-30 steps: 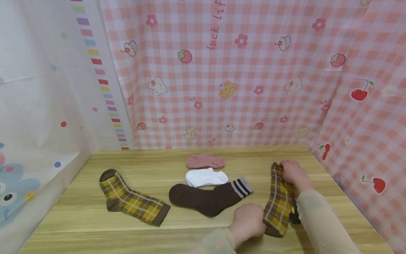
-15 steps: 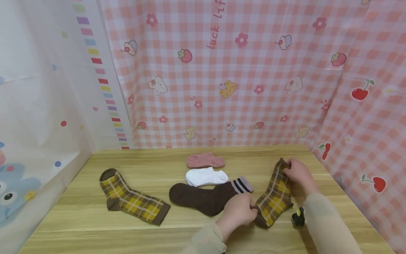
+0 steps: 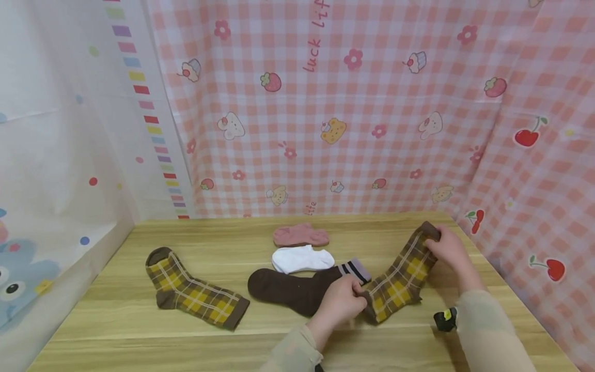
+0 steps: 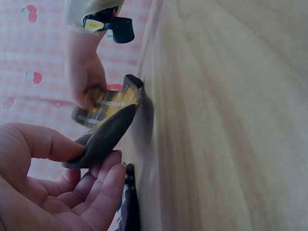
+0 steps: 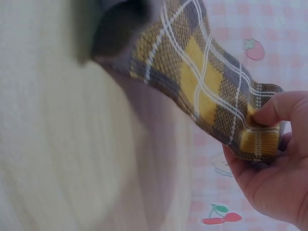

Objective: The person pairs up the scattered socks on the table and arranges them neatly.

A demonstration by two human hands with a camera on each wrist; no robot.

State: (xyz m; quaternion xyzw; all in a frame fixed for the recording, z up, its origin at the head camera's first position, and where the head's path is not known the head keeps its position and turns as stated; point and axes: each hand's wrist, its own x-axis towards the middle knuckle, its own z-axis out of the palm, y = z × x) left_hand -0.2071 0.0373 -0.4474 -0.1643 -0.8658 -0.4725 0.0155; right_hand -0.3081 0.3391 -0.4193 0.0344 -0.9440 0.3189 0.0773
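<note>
A brown-and-yellow plaid sock [image 3: 402,274] stretches slantwise between both hands at the right of the head view. My left hand [image 3: 341,302] pinches its dark brown near end between thumb and fingers; in the left wrist view that end shows close up. My right hand [image 3: 451,250] grips the plaid part just below the far brown end, thumb on top in the right wrist view. Beside my left hand, and partly hidden by it, lies a dark brown sock [image 3: 283,288] with a striped cuff. A matching plaid sock [image 3: 197,292] lies flat at the left.
Behind the dark sock lie a white ankle sock [image 3: 302,259] and a pink ankle sock [image 3: 299,235], in a row on the wooden table [image 3: 153,346]. A checked pink curtain [image 3: 302,155] hangs along the back edge. A black wrist device [image 3: 445,320] sits at the right sleeve.
The held plaid sock has swung from nearly upright to a slant. Its near end moved left and away with my left hand, while my right hand went slightly right and away.
</note>
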